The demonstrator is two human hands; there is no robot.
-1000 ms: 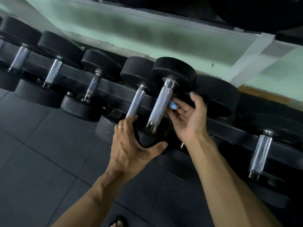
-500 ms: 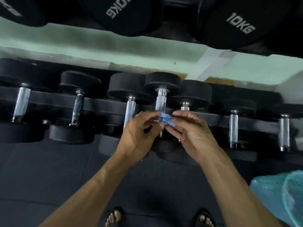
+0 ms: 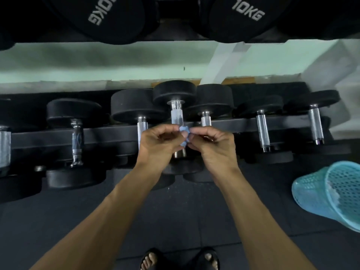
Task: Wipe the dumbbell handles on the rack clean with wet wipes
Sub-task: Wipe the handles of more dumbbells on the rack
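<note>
Left hand (image 3: 158,142) and right hand (image 3: 212,144) both pinch the wet wipe (image 3: 183,135) just before the centre dumbbell handle (image 3: 176,115); wiping paused, cleaned handles indistinguishable.

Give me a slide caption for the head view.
Both hands pinch a blue wipe before the dumbbell rack.

A light blue perforated plastic basket (image 3: 329,193) lies tipped on its side on the dark rubber tiled floor (image 3: 58,221) at the right edge. Behind runs a pale green wall (image 3: 97,61) with a white diagonal strut (image 3: 224,61). Two sandalled feet (image 3: 179,259) stand at the bottom edge.
</note>
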